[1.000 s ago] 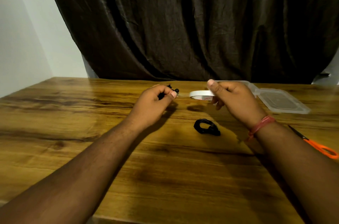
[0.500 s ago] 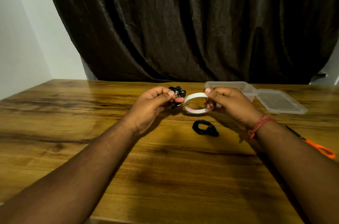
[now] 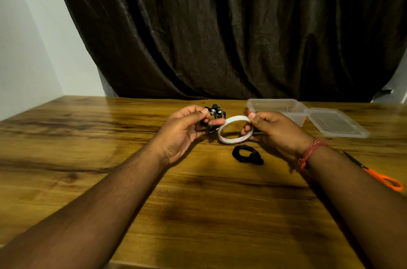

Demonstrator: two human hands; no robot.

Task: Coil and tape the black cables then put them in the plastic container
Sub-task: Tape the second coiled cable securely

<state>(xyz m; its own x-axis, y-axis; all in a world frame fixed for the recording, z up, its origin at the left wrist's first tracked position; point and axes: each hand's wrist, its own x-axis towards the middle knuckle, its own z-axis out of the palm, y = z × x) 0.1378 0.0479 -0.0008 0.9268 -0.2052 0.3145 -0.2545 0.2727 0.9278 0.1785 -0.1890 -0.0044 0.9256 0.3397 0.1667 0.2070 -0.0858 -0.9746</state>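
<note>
The left grip (image 3: pixel 187 128) pinches a coiled black earphone cable (image 3: pixel 214 114), touching the tape roll (image 3: pixel 234 129) grasped by the right grip (image 3: pixel 275 130). Another coiled cable (image 3: pixel 246 154) lies on the bench (image 3: pixel 110 147). The plastic container (image 3: pixel 277 107) stands open; its contents are unclear.

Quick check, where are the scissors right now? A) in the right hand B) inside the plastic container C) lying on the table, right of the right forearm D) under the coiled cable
C: the orange-handled scissors lie on the table, untouched, beside the right forearm.
</note>
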